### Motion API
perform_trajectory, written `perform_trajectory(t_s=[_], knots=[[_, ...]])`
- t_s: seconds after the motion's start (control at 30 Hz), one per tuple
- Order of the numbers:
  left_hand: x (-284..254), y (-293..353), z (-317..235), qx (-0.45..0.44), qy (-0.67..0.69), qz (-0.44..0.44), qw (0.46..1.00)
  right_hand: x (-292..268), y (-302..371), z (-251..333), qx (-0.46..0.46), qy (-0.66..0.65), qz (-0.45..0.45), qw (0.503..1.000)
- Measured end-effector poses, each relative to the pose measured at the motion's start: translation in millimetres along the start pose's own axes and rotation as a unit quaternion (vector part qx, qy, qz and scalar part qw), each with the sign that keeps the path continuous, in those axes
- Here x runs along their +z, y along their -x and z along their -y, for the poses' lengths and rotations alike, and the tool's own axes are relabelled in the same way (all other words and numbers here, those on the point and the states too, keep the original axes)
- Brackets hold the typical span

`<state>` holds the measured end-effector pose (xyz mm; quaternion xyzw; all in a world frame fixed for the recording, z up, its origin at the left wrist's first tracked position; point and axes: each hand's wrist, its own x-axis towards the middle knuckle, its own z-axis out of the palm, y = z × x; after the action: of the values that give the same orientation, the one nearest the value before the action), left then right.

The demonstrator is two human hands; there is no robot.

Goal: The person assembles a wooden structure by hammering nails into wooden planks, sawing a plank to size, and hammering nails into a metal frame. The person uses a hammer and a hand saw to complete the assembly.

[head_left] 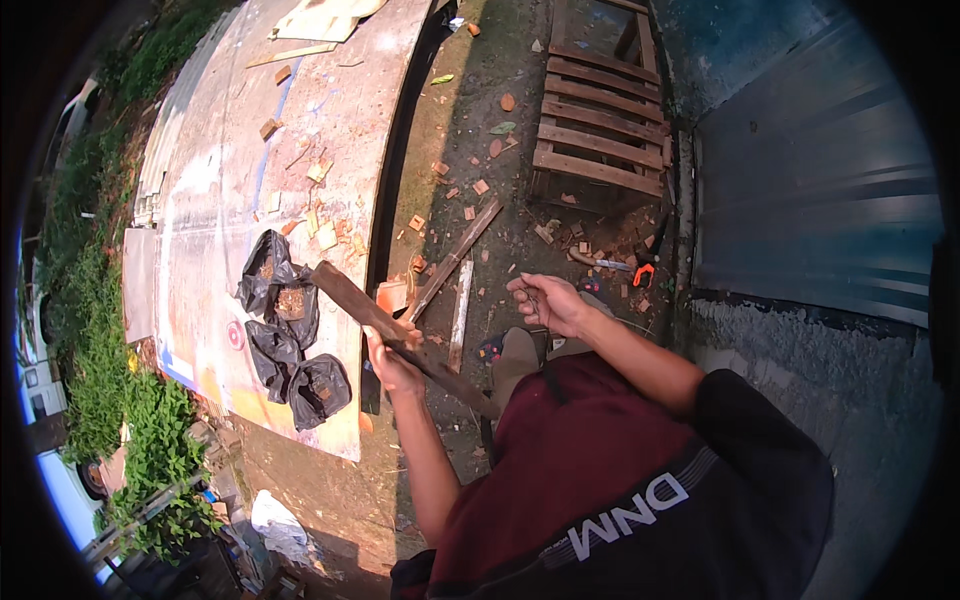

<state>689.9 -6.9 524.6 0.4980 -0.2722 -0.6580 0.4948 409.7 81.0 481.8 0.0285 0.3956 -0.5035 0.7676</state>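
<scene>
My left hand [394, 364] is wrapped round a dark, weathered wooden plank [347, 295]. The plank slants from the table's edge down toward my legs, its upper end over the tabletop. Apart from it, to the right, my right hand [553, 304] is held up with its fingers curled in. Whether something small is in those fingers I cannot make out. On the ground beyond the plank lie another brown wooden strip [455, 262] and a pale, narrow strip [461, 315]. Several black plastic bags [272, 352] stand open on the table beside the plank's upper end, some with brown crumbly material inside.
A large, worn tabletop [215, 215] fills the left, with wood scraps [327, 236] on it. Ahead stands a slatted wooden frame [600, 120]. Near it lies a tool with a curved handle [583, 259] and an orange part [643, 275]. A metal sheet [815, 180] lines the right wall.
</scene>
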Motion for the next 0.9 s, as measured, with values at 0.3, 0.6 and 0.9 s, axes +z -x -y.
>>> perform_trajectory(t_s=[0.3,0.6,0.9], knots=[[165.2,-45.5,111.3,-0.207,-0.140,0.204,0.947,-233.6,39.6,34.3,-0.128,0.075,-0.241,0.959],[234.8,-189.2,307.3,-0.404,-0.261,0.311,0.820,-461.1,-22.7,33.6,-0.214,0.099,-0.383,0.893],[233.1,-261.3,575.7,-0.303,-0.440,0.499,0.682,-729.0,-210.8,-108.6,-0.219,0.424,-0.452,0.754]])
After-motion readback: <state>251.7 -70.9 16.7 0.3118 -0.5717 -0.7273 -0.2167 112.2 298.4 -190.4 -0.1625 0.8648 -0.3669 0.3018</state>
